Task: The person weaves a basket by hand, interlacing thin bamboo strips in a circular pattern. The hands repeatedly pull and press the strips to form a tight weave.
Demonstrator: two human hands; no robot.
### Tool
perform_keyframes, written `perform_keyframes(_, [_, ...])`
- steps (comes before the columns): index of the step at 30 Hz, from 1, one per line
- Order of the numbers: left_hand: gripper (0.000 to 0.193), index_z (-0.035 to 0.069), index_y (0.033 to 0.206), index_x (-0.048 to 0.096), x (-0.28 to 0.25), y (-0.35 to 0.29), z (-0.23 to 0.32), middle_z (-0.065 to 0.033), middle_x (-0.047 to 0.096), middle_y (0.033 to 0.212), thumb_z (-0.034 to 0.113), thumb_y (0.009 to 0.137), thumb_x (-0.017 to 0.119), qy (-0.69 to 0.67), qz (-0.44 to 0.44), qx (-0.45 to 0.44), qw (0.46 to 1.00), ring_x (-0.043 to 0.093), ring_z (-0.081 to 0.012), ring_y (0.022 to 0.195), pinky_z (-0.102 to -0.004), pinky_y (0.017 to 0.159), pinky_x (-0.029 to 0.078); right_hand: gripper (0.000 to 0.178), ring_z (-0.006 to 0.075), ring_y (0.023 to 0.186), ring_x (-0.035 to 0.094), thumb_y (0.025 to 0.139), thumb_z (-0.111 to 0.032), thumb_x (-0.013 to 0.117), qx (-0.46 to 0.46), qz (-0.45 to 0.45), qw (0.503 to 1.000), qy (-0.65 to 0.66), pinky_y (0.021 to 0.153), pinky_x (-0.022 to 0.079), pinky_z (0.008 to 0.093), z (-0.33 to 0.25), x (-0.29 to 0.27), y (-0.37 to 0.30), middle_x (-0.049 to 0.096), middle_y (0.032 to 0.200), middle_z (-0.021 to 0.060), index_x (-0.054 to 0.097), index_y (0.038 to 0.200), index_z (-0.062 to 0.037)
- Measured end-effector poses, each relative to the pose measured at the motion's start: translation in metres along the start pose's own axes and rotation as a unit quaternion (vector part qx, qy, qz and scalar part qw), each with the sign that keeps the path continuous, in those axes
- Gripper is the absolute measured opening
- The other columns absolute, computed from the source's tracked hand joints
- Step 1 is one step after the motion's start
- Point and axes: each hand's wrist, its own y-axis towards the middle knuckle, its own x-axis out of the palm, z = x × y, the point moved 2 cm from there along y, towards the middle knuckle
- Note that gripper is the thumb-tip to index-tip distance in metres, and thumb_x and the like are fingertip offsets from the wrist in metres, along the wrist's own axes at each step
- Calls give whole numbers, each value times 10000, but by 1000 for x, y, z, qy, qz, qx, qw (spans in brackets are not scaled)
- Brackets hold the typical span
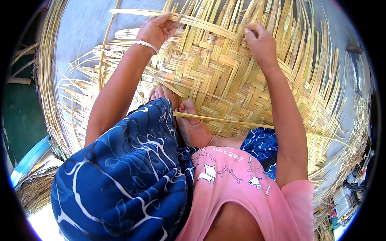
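Observation:
A woven mat (213, 62) of flat, yellow-green cane or bamboo strips lies before me, with long loose strip ends fanning out on its far side. Across that far part runs a pale split strip (203, 25). Near its left end, my left hand (157, 32) is closed on it between thumb and fingers; a white bangle circles that wrist. My right hand (261, 43) is pinched closed over the lengthwise strips, close to the crosswise strip's right end. What lies between its fingertips is partly hidden, but they seem to grip one of the mat strips.
My bare foot (197, 130) rests on the mat's near part, beside a loose strip (225, 119). At the left, a bundle of long thin strips (47, 76) lies along the grey floor (82, 30). Assorted clutter (343, 205) sits at the lower right.

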Motion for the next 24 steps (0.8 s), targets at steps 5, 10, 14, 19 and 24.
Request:
perform_keyframes(5, [183, 8, 988, 605, -3, -6, -8, -90, 666, 899, 174, 922, 572, 66, 35, 4, 997, 667, -180, 822, -280, 679, 563, 266, 276, 952, 607, 890, -176, 522, -201, -27, 960, -193, 839, 496, 380, -10, 27, -12, 609, 1052, 114, 579, 1118, -53])
perform_keyframes(10, [182, 18, 1000, 603, -16, -16, -14, -68, 666, 884, 179, 935, 550, 21, -28, -28, 999, 660, -145, 773, -268, 637, 548, 325, 307, 970, 592, 876, -197, 547, -201, -37, 947, -247, 840, 491, 404, -14, 34, -10, 571, 1097, 101, 563, 1171, -62])
perform_keyframes(14, [191, 23, 997, 614, -15, -23, -7, -59, 667, 866, 193, 920, 572, -5, -128, -35, 991, 667, -160, 811, -285, 701, 549, 280, 315, 937, 595, 862, -212, 568, -176, -68, 950, -250, 817, 484, 422, -23, 31, -8, 572, 1086, 110, 579, 1103, -70])
perform_keyframes(19, [241, 3, 1100, 571, -8, -17, 3, -92, 660, 991, 180, 940, 532, 31, -154, -46, 987, 656, -188, 919, -294, 802, 537, 228, 326, 884, 595, 834, -261, 603, -135, -120, 957, -227, 759, 471, 434, -34, 24, 6, 610, 969, 120, 609, 957, -69])
perform_keyframes(24, [326, -28, 1184, 522, 28, -3, 10, -125, 614, 1113, 147, 913, 565, 174, -182, -46, 967, 609, -186, 1038, -258, 851, 512, 246, 315, 819, 597, 837, -310, 591, -131, -116, 955, -240, 699, 458, 440, -38, 27, 10, 619, 871, 120, 627, 845, -67])
